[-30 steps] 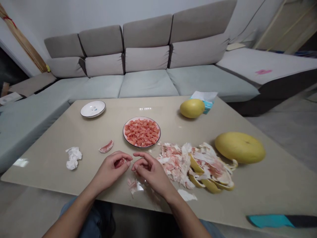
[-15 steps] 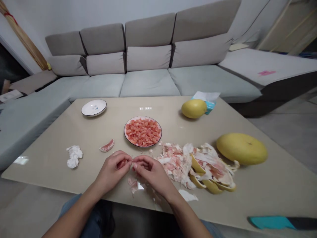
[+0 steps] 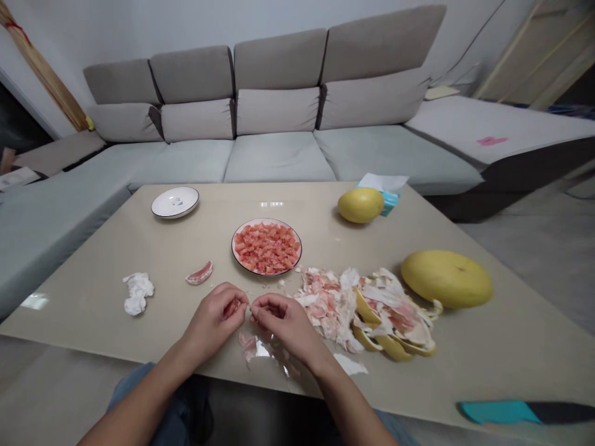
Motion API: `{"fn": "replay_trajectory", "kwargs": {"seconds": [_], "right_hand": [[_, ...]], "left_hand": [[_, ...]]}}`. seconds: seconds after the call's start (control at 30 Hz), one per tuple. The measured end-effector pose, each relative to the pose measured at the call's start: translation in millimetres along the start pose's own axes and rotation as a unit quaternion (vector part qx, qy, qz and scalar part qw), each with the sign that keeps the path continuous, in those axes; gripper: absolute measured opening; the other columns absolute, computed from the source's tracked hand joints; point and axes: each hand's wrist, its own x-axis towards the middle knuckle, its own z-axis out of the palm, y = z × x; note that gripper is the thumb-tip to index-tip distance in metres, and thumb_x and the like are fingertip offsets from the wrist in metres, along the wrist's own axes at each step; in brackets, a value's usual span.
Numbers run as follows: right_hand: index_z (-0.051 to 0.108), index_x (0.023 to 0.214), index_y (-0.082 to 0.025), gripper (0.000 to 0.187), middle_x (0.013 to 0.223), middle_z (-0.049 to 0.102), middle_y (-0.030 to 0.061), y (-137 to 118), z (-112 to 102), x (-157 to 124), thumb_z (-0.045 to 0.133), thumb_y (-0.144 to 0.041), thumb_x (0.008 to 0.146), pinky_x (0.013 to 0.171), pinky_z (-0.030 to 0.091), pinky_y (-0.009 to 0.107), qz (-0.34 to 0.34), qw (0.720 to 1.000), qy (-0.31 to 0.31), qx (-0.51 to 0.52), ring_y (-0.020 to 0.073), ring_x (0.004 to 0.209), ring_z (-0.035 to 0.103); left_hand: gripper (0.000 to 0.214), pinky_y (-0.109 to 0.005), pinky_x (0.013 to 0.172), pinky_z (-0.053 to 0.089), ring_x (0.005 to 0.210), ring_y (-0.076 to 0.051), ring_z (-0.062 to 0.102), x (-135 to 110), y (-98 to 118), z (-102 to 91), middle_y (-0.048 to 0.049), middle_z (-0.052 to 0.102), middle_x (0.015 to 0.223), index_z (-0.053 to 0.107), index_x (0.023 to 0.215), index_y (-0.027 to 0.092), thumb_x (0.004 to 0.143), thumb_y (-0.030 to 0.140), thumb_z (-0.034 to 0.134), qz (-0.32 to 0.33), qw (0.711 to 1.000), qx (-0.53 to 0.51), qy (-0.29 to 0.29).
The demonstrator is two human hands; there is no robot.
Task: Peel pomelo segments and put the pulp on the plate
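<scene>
My left hand [image 3: 216, 319] is closed, its fingers curled around a reddish piece of pomelo flesh [image 3: 233, 306] that shows only partly. Close against its fingertips, my right hand [image 3: 284, 323] is closed in a pinch; a tiny pale bit shows between the two hands, too small to name. Both hands hover over the near side of the table. Below them lie thin pink membrane scraps [image 3: 248, 345]. Just beyond is a plate [image 3: 236, 255] heaped with peeled pomelo flesh [image 3: 266, 248]. An unpeeled-looking pomelo segment [image 3: 199, 273] rests left of that plate.
Membrane and peel scraps [image 3: 325, 303] are piled right of my hands. Two whole yellow pomelos [image 3: 446, 279] sit farther right, one by a tissue pack [image 3: 390, 203]. A teal-and-black knife [image 3: 499, 411] lies at the near right edge. Crumpled tissue [image 3: 138, 293] and another plate [image 3: 175, 202] are left.
My hands stay close together in nearly the same place, the fingertips shifting only slightly. The view has turned a little, so things on the right appear farther left.
</scene>
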Motion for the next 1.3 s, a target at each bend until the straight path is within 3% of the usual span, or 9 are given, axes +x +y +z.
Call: {"fn": "replay_trajectory", "kwargs": {"seconds": [0.2, 0.43, 0.5, 0.6, 0.83, 0.97, 1.07, 1.17, 1.3], "right_hand": [[0.069, 0.079, -0.018, 0.013, 0.070, 0.069, 0.0028, 3.3, -8.7, -1.0, 0.064, -0.030, 0.079, 0.058, 0.045, 0.027, -0.030, 0.994, 0.062, -0.080, 0.0164, 0.062, 0.060], [0.071, 0.098, -0.018, 0.023, 0.098, 0.073, 0.0085, -9.7, -31.4, 40.4, 0.052, -0.023, 0.086, 0.076, 0.052, 0.032, -0.177, 0.917, 0.196, -0.298, 0.0207, 0.083, 0.067], [0.070, 0.108, -0.018, 0.032, 0.109, 0.071, 0.0094, -15.3, -36.8, 62.0, 0.049, -0.015, 0.084, 0.084, 0.051, 0.035, -0.197, 0.897, 0.198, -0.343, 0.0216, 0.093, 0.065], [0.071, 0.111, -0.018, 0.041, 0.119, 0.068, 0.0113, -20.6, -38.8, 85.1, 0.052, -0.005, 0.077, 0.099, 0.041, 0.041, -0.214, 0.861, 0.189, -0.420, 0.0257, 0.110, 0.058], [0.078, 0.087, -0.023, 0.024, 0.105, 0.071, 0.0090, -25.9, -29.3, 106.2, 0.065, -0.009, 0.073, 0.095, 0.040, 0.038, -0.212, 0.813, 0.142, -0.524, 0.0280, 0.105, 0.056], [0.078, 0.079, -0.020, 0.023, 0.099, 0.072, 0.0122, -39.1, -43.3, 120.4, 0.061, -0.007, 0.074, 0.090, 0.043, 0.037, -0.195, 0.816, 0.172, -0.516, 0.0278, 0.100, 0.058], [0.077, 0.087, -0.017, 0.026, 0.102, 0.071, 0.0139, -46.6, -55.9, 114.9, 0.054, -0.009, 0.079, 0.092, 0.043, 0.038, -0.188, 0.830, 0.223, -0.475, 0.0272, 0.100, 0.060], [0.076, 0.092, -0.018, 0.029, 0.101, 0.073, 0.0106, -42.7, -54.7, 88.2, 0.049, -0.013, 0.082, 0.091, 0.046, 0.037, -0.181, 0.858, 0.245, -0.413, 0.0243, 0.097, 0.064], [0.074, 0.099, -0.020, 0.027, 0.100, 0.075, 0.0073, -23.5, -31.3, 34.4, 0.051, -0.028, 0.087, 0.082, 0.053, 0.034, -0.167, 0.912, 0.197, -0.320, 0.0220, 0.091, 0.069]], "left_hand": [[0.010, -0.027, 0.067, 0.042, 0.071, -0.017, 0.057, 3.4, -8.2, -4.3, -0.0041, 0.063, 0.079, 0.066, 0.081, 0.019, 0.084, 0.018, 0.056, -0.023, 0.999, 0.021, 0.031], [0.014, -0.026, 0.066, 0.042, 0.068, -0.016, 0.055, 13.2, -17.2, 12.7, -0.0026, 0.062, 0.079, 0.071, 0.086, 0.019, 0.083, 0.019, 0.057, -0.022, 0.999, 0.007, 0.042], [0.023, -0.026, 0.068, 0.043, 0.069, -0.016, 0.056, 16.3, -20.8, 21.7, -0.0028, 0.062, 0.083, 0.070, 0.099, 0.020, 0.084, 0.015, 0.054, -0.016, 0.999, -0.004, 0.040], [0.018, -0.028, 0.073, 0.044, 0.077, -0.018, 0.058, 18.2, -26.5, 32.0, -0.0037, 0.063, 0.082, 0.073, 0.087, 0.021, 0.082, 0.015, 0.056, -0.008, 1.000, -0.015, 0.024], [0.025, -0.030, 0.076, 0.042, 0.080, -0.020, 0.058, 14.9, -33.0, 38.4, -0.0041, 0.065, 0.086, 0.074, 0.091, 0.023, 0.077, 0.013, 0.057, -0.033, 0.997, -0.066, 0.012], [0.014, -0.029, 0.071, 0.040, 0.073, -0.019, 0.056, 19.0, -36.6, 38.0, -0.0033, 0.063, 0.074, 0.072, 0.074, 0.018, 0.076, 0.020, 0.058, -0.071, 0.989, -0.126, 0.018], [0.026, -0.027, 0.060, 0.039, 0.061, -0.016, 0.052, 23.6, -39.6, 38.5, -0.0019, 0.060, 0.066, 0.068, 0.070, 0.016, 0.081, 0.037, 0.057, -0.115, 0.974, -0.198, 0.008], [0.047, -0.024, 0.049, 0.034, 0.049, -0.012, 0.047, 24.2, -37.7, 36.9, -0.0011, 0.059, 0.067, 0.067, 0.080, 0.014, 0.084, 0.057, 0.047, -0.160, 0.944, -0.287, -0.016], [0.062, -0.022, 0.047, 0.033, 0.049, -0.010, 0.049, 15.8, -25.7, 27.1, -0.0026, 0.061, 0.073, 0.066, 0.092, 0.015, 0.084, 0.069, 0.037, -0.197, 0.901, -0.384, -0.050]]}}
